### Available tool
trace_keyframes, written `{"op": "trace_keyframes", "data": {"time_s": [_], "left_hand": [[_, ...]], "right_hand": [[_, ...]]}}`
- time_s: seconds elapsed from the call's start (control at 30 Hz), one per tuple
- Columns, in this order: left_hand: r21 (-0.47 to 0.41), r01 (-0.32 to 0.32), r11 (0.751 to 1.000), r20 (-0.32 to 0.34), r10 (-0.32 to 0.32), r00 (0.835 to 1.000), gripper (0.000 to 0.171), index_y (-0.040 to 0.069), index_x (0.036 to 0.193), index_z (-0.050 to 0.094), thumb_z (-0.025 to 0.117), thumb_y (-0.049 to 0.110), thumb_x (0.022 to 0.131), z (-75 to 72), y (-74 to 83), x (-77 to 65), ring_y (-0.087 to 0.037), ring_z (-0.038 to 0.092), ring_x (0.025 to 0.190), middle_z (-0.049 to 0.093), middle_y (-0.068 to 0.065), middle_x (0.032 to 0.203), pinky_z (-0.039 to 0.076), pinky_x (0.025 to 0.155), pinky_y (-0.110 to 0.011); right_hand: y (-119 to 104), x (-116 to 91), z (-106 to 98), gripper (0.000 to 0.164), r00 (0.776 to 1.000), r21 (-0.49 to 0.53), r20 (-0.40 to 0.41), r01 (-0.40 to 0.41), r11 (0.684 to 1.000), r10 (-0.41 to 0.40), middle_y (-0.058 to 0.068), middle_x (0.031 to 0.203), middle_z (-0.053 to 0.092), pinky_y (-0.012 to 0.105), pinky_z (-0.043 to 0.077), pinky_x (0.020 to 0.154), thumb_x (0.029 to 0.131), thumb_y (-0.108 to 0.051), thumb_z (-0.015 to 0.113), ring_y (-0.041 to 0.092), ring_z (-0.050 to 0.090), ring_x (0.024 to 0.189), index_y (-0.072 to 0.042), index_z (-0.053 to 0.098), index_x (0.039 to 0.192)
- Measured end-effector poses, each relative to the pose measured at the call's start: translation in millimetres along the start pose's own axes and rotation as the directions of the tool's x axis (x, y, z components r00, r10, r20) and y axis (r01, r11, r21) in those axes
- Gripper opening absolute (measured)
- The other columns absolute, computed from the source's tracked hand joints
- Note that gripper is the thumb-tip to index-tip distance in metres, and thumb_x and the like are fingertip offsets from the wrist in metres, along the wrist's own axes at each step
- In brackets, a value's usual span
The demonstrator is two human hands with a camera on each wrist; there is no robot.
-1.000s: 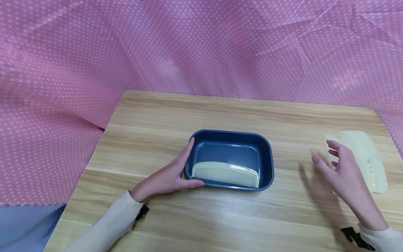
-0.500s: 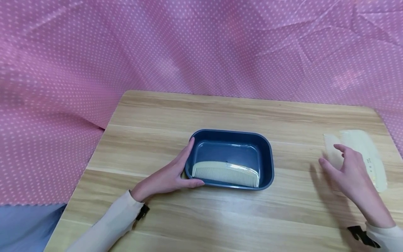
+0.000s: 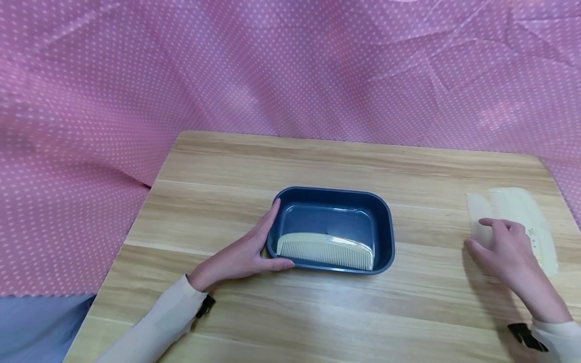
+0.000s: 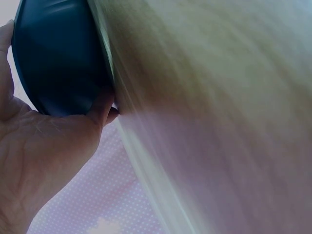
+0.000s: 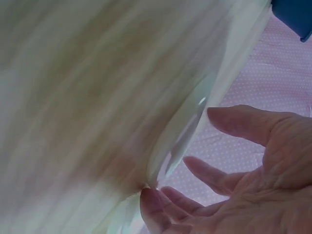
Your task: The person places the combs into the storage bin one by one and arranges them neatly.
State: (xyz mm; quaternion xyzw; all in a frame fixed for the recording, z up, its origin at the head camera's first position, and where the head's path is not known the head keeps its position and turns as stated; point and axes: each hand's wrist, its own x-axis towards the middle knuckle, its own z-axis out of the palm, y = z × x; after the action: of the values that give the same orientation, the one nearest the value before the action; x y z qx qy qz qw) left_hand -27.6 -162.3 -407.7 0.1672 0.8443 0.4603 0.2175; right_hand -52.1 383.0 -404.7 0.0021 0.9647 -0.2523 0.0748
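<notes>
My left hand holds the left end of a dark blue rectangular box, thumb along the near rim and fingers at the far left corner. Inside, along the near wall, lies a cream comb, teeth toward me. At the right, two more pale combs lie side by side, a left comb and a wider right comb. Over them is my right hand, thumb at the left comb's toothed side. In the right wrist view its thumb and fingers stand apart, with fingertips right at the gap between the combs.
A light wood-grain table with rounded corners carries everything. Behind it and to the left hangs a pink dotted cloth. The two right-hand combs lie near the table's right edge.
My right hand has moved slightly right and down onto the left one of the two combs, its thumb and fingers drawing closer together. My left hand and the box have stayed put.
</notes>
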Motion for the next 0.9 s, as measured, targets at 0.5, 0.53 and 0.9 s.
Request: {"op": "trace_keyframes", "data": {"time_s": [0.5, 0.53, 0.9], "left_hand": [[0.006, -0.009, 1.0, -0.002, 0.009, 1.0, 0.131, 0.043, 0.171, -0.018, 0.087, 0.048, 0.094, -1.4, 2.2, 0.7, -0.011, 0.001, 0.164, -0.011, 0.016, 0.179, 0.02, 0.129, -0.053], [0.007, -0.01, 1.0, -0.003, 0.01, 1.0, 0.13, 0.042, 0.171, -0.018, 0.087, 0.047, 0.094, -1.5, 2.3, 0.8, -0.011, 0.001, 0.164, -0.011, 0.016, 0.179, 0.02, 0.129, -0.053], [0.008, 0.002, 1.0, -0.002, -0.002, 1.0, 0.13, 0.043, 0.172, -0.017, 0.087, 0.047, 0.095, 0.6, 1.7, -0.7, -0.013, 0.002, 0.164, -0.01, 0.016, 0.179, 0.021, 0.128, -0.054]], "right_hand": [[0, 4, -5, 0.078, 0.998, -0.019, 0.011, -0.054, 0.998, 0.054, 0.063, 0.14, 0.023, 0.086, 0.031, 0.097, 0.105, -0.021, 0.074, 0.076, 0.024, 0.131, 0.027, 0.032, 0.149], [0, 4, -5, 0.08, 0.998, -0.019, 0.018, -0.058, 0.998, 0.058, 0.062, 0.14, 0.023, 0.086, 0.033, 0.095, 0.106, -0.023, 0.073, 0.075, 0.025, 0.13, 0.028, 0.029, 0.15], [2, 12, 1, 0.094, 1.0, 0.04, 0.015, -0.025, 0.999, 0.024, 0.065, 0.136, 0.027, 0.087, 0.032, 0.099, 0.099, -0.009, 0.075, 0.078, 0.034, 0.124, 0.03, 0.011, 0.155]]}}
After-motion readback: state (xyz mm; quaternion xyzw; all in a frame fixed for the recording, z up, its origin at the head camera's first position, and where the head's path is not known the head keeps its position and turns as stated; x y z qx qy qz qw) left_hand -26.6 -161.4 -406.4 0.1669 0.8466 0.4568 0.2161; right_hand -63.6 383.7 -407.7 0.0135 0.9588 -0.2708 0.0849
